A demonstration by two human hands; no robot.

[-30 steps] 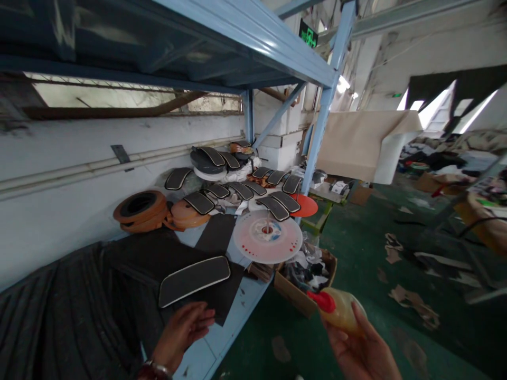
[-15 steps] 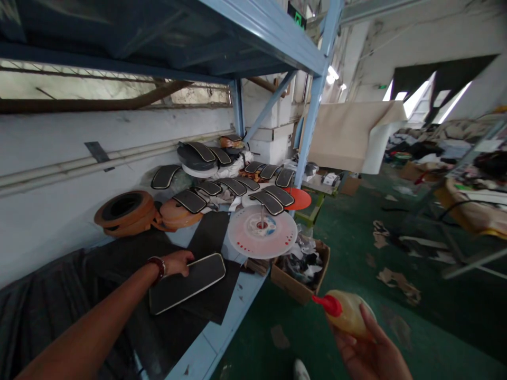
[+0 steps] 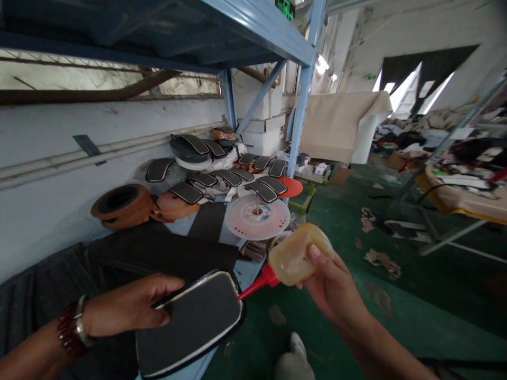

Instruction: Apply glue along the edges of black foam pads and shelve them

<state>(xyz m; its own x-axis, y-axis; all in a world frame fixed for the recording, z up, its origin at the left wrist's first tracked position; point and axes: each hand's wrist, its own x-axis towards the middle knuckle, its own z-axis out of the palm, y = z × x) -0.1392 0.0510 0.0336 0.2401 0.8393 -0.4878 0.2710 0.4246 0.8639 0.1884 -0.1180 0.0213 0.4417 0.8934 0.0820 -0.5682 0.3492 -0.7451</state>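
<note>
pale-edged dark panel (image 3: 198, 322) is being held over the blue bench (image 3: 247, 269), the left hand (image 3: 127, 306) pinching its long side, seemingly steadying it for the red-nozzled squeeze bottle (image 3: 295, 256) the right hand (image 3: 332, 282) is gripping.

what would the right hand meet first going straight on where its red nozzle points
Likely the dark panel: the red nozzle points at its edge, though whether they touch is unclear.

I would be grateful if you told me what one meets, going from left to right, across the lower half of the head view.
Red beaded bracelet, left hand, dark panel with a pale edge, red nozzle, yellowish bottle, right hand, tan floor scrap.
</note>
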